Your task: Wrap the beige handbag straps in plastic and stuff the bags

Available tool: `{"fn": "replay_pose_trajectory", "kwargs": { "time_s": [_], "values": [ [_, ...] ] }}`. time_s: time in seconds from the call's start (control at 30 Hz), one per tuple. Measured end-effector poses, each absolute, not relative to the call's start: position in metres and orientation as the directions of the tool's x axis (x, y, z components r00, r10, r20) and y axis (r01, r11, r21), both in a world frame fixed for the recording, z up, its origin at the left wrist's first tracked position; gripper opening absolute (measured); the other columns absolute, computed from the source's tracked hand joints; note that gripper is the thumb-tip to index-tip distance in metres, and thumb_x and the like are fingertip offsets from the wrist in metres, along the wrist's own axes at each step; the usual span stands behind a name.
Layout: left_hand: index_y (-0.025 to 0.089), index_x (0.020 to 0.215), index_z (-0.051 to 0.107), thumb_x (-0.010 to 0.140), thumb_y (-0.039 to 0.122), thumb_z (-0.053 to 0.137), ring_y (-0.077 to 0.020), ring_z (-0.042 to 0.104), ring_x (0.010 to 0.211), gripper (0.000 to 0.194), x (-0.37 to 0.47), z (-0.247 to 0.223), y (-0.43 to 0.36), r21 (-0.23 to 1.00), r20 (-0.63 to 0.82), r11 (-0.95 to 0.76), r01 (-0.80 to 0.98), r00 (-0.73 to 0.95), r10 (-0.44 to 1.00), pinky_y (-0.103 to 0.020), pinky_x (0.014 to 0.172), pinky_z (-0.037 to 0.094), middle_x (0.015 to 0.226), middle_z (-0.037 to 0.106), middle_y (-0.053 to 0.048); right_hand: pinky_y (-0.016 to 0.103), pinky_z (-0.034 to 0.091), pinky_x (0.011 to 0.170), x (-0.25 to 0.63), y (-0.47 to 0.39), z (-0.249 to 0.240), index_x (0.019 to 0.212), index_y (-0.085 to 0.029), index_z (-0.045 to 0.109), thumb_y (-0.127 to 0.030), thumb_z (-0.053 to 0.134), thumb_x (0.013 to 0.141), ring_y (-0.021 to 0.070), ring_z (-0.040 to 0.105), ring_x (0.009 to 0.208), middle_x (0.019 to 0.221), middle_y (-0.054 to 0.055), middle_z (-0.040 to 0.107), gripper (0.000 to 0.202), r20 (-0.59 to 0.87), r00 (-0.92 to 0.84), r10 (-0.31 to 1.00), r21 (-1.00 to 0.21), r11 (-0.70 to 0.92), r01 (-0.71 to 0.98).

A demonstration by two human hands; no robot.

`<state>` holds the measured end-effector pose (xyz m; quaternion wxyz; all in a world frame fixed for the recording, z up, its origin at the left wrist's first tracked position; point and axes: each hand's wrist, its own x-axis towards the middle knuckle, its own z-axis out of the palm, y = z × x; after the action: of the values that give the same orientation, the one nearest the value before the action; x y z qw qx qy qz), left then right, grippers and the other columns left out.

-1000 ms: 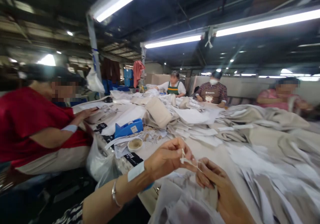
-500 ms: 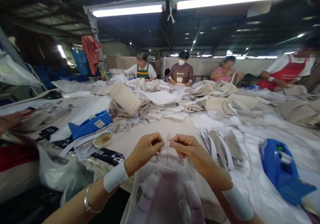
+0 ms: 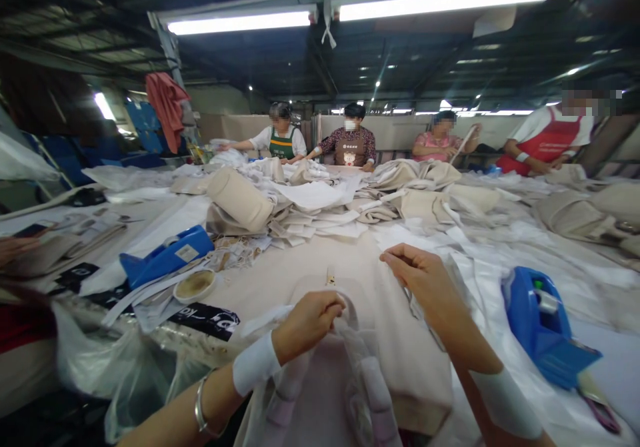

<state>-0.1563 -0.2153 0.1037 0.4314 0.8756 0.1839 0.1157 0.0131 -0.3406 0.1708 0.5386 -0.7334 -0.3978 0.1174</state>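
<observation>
A pale beige bag point(image 3: 320, 387) lies in front of me, its straps wrapped in white padding point(image 3: 377, 394). A small gold clasp point(image 3: 331, 278) shows at its far end. My left hand point(image 3: 310, 324) is closed, thumb against the curled fingers, over the bag between the wrapped straps. What it pinches is hidden. To the right, my right hand point(image 3: 423, 277) is raised with thumb and forefinger pinched together. It is beside a stack of grey and white strips point(image 3: 415, 300), which it partly covers. Whatever sits in that pinch is too small to make out.
Blue tape dispensers point(image 3: 543, 327) stand at right and left. A round dish point(image 3: 195, 285) is near the left one, by black printed strips point(image 3: 205, 318). Beige pieces and white sheets point(image 3: 320, 190) pile up ahead. Several people work across the table; another person's hand point(image 3: 15, 250) is at far left.
My hands were together at the gold clasp. They have parted: the left came back toward me over the bag, the right went out to the right and slightly up. The view has shifted slightly right.
</observation>
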Motion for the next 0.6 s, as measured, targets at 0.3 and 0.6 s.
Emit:
{"fn": "replay_pose_trajectory", "kwargs": {
  "time_s": [0.3, 0.6],
  "values": [
    [0.014, 0.122, 0.059, 0.074, 0.017, 0.045, -0.0300, 0.057, 0.111, 0.050, -0.146, 0.053, -0.204, 0.730, 0.133, -0.663, 0.166, 0.917, 0.376, -0.045, 0.102, 0.042, 0.127, 0.061, -0.017, 0.028, 0.042, 0.073, 0.014, -0.293, 0.096, 0.086, -0.015, 0.078, -0.015, 0.057, 0.081, 0.0223, 0.067, 0.087, 0.088, 0.012, 0.076, 0.022, 0.089, 0.527, 0.845, -0.572, -0.390, 0.722],
    [0.025, 0.101, 0.071, 0.076, 0.058, 0.062, -0.0276, 0.066, 0.090, 0.042, -0.140, 0.016, -0.177, 0.950, 0.074, -0.304, 0.064, 0.903, 0.424, -0.033, 0.078, 0.055, 0.092, 0.073, -0.004, 0.018, 0.039, 0.060, 0.026, -0.284, 0.073, 0.098, -0.019, 0.078, -0.006, 0.061, 0.072, 0.0134, 0.060, 0.075, 0.073, -0.002, 0.071, 0.034, -0.110, 0.304, 0.946, -0.690, -0.293, 0.662]
  ]
}}
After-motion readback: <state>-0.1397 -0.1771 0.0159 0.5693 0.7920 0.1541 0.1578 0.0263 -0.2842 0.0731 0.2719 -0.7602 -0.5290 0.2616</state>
